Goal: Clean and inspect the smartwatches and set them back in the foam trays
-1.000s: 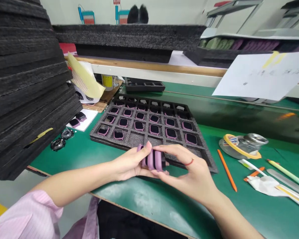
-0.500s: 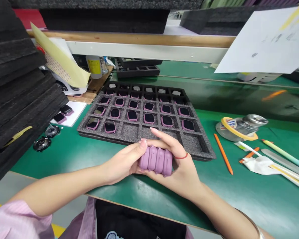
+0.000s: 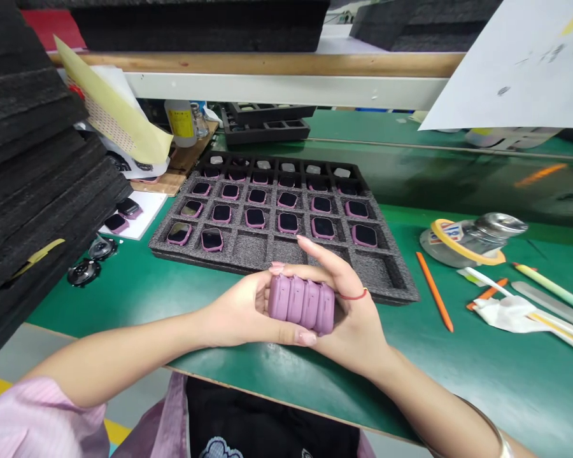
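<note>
Both forearms reach in from the bottom of the view and meet over the front edge of the green desk (image 3: 124,318). The left hand (image 3: 233,312) cups one end of a row of four pink watch cases (image 3: 300,304), pressed side by side. The right hand (image 3: 353,324) closes around the other end from below, its thumb (image 3: 310,245) lifted clear and pointing up and away. Both hands are nearly shut around the row, which sits just in front of a dark foam tray (image 3: 160,245).

The tray has six cells across. Its front row holds two pink cases (image 3: 195,236), and the next rows back are filled with more. Two more pink cases (image 3: 123,215) lie on a white card (image 3: 146,219) to the tray's left, near two round black parts (image 3: 83,272). A tall stack of black foam sheets (image 3: 28,159) rises beyond them. To the right lie one orange pencil (image 3: 434,292) and a crumpled white cloth (image 3: 503,315).
</note>
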Demonstrator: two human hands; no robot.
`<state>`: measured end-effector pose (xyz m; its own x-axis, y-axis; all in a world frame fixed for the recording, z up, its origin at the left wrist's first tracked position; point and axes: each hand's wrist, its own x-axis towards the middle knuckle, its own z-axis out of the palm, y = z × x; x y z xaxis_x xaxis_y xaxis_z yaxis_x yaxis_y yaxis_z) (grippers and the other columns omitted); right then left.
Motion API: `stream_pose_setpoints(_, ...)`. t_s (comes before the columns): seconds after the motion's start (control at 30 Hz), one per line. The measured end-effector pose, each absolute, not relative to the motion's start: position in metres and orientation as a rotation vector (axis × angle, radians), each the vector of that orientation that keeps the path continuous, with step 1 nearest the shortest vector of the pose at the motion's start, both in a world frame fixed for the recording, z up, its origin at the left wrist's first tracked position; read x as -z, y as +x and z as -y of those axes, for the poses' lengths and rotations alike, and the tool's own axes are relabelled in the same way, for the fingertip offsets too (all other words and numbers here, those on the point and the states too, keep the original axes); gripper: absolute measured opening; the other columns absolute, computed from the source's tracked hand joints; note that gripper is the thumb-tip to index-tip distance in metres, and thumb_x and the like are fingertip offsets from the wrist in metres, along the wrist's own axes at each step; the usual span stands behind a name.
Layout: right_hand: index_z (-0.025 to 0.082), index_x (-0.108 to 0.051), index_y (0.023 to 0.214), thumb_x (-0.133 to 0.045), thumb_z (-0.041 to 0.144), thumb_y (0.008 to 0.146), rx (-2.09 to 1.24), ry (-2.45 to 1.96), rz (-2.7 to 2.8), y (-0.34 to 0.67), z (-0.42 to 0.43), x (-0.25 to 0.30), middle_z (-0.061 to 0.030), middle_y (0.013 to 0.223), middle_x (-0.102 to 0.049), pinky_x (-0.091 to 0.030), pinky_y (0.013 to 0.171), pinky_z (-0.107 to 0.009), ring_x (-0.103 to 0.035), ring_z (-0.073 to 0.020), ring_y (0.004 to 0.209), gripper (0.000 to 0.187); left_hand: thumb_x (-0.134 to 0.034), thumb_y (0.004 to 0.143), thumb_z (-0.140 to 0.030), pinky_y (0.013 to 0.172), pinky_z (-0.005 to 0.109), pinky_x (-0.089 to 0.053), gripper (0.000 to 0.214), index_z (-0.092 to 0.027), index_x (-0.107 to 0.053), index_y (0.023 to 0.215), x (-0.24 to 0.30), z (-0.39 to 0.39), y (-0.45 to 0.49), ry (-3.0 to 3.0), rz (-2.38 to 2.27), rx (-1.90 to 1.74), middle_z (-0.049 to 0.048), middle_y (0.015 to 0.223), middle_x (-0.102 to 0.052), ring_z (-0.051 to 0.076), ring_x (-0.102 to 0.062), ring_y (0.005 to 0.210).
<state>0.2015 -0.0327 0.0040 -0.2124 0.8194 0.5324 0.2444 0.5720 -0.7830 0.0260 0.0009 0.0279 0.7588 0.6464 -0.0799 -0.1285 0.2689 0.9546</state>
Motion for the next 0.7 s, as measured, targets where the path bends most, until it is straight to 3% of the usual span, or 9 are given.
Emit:
stream_pose_setpoints(0.27, 0.034, -0.039, 0.154, -0.084, 0.025, 0.081, -0.585, -0.842, 1.799, 0.200, 0.031, -0.004, -0.0066, 0.136, -0.069, -0.057, 0.109, -0.048, -0.071, -0.0275, 0.120, 0.086, -0.083, 0.070, -0.015, 0.096, 0.037, -0.053, 0.027, -0.017, -0.070, 0.094, -0.031, -0.002, 0.024, 1.194, -0.520, -0.509, 0.0001, 0.084, -0.069, 0.017, -0.066, 0.085)
stream_pose_setpoints(0.4, 0.031, -0.043, 0.152, -0.083, 0.025, 0.082, -0.511, -0.802, 1.836, 0.201, 0.029, -0.001, -0.0100, 0.147, -0.061, -0.061, 0.103, -0.047, -0.071, -0.0287, 0.118, 0.082, -0.086, 0.067, -0.017, 0.095, 0.038, -0.052, 0.028, -0.016, -0.070, 0.090, -0.029, -0.006, 0.022, 1.170, -0.529, -0.431, 0.0007, 0.084, -0.068, 0.017, -0.065, 0.084)
stream_pose_setpoints(0.5, 0.031, -0.035, 0.157, -0.081, 0.025, 0.084, -0.474, -0.773, 1.866, 0.200, 0.029, 0.000, -0.0111, 0.143, -0.064, -0.062, 0.102, -0.047, -0.071, -0.0285, 0.119, 0.086, -0.088, 0.068, -0.024, 0.093, 0.036, -0.052, 0.031, -0.016, -0.071, 0.093, -0.027, -0.005, 0.025, 1.174, -0.519, -0.461, 0.0012, 0.089, -0.069, 0.017, -0.065, 0.088)
stream_pose_setpoints(0.6, 0.029, -0.023, 0.163, -0.071, 0.022, 0.092, -0.431, -0.746, 1.956, 0.198, 0.031, -0.001, -0.0109, 0.133, -0.070, -0.057, 0.108, -0.050, -0.066, -0.0279, 0.127, 0.086, -0.089, 0.068, -0.027, 0.094, 0.035, -0.052, 0.038, -0.017, -0.072, 0.099, -0.026, 0.001, 0.029, 1.238, -0.585, -0.603, 0.0029, 0.098, -0.071, 0.020, -0.065, 0.098)
stream_pose_setpoints(0.7, 0.028, -0.023, 0.163, -0.079, 0.035, 0.086, -0.363, -0.747, 1.993, 0.198, 0.034, -0.006, -0.0140, 0.145, -0.060, -0.046, 0.117, -0.057, -0.055, -0.0327, 0.138, 0.095, -0.093, 0.063, -0.028, 0.092, 0.036, -0.054, 0.045, -0.016, -0.072, 0.102, -0.027, 0.006, 0.029, 1.350, -0.733, -0.706, 0.0050, 0.101, -0.075, 0.023, -0.068, 0.099)
